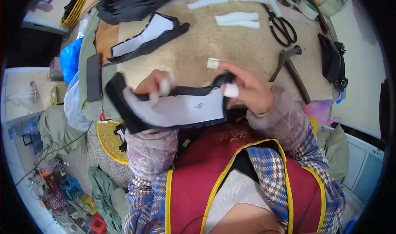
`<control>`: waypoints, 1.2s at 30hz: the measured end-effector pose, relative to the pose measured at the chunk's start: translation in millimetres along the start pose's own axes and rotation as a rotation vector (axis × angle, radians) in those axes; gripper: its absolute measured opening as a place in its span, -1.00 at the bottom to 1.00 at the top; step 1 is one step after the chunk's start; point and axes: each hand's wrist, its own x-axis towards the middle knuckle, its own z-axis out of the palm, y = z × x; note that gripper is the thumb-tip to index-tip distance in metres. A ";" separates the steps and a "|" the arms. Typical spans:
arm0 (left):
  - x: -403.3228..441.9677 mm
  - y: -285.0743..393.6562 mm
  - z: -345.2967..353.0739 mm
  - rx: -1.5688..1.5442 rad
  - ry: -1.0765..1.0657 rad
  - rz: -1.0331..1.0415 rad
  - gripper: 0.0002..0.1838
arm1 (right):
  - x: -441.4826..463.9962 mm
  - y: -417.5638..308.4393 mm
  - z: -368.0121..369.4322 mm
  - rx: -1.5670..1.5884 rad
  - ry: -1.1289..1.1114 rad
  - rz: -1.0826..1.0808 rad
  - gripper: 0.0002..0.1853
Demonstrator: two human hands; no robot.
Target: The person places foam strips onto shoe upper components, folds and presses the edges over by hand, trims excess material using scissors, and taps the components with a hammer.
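A black leather-like piece with a long white insole-shaped panel (177,108) on its upper side is held above the near edge of the table. My left hand (156,85), blurred by motion, grips it near the wide left part, the thumb on the white panel. My right hand (251,91) holds its right end, with the taped thumb at the panel's edge and the taped forefinger stretched out beyond. Small dark marks show on the white panel near its right end. Farther back on the table lies a similar black piece with a white panel (142,38).
A hammer (292,69) and black-handled scissors (282,30) lie on the right of the table (198,48). White padded strips (237,20) and tape rolls (308,9) are at the back. A dark flat bar (93,77) lies left, black strapped pieces (332,63) right.
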 end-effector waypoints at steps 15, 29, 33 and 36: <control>-14.7 -11.2 33.2 0.959 0.268 -0.354 -0.35 | -12.5 1.6 -65.4 -0.371 0.222 -0.159 -0.58; 4.2 -13.8 76.5 1.923 -0.433 0.239 -0.59 | 18.0 -35.0 -107.9 -0.960 0.367 -0.185 -0.62; 10.4 -13.7 77.1 1.936 -0.376 0.355 -0.63 | 77.0 -44.5 -148.6 -1.499 0.481 -0.588 -0.67; 11.8 -8.1 75.7 1.916 -0.341 0.383 -0.63 | 101.6 -43.8 -157.9 -1.676 0.467 -0.565 -0.70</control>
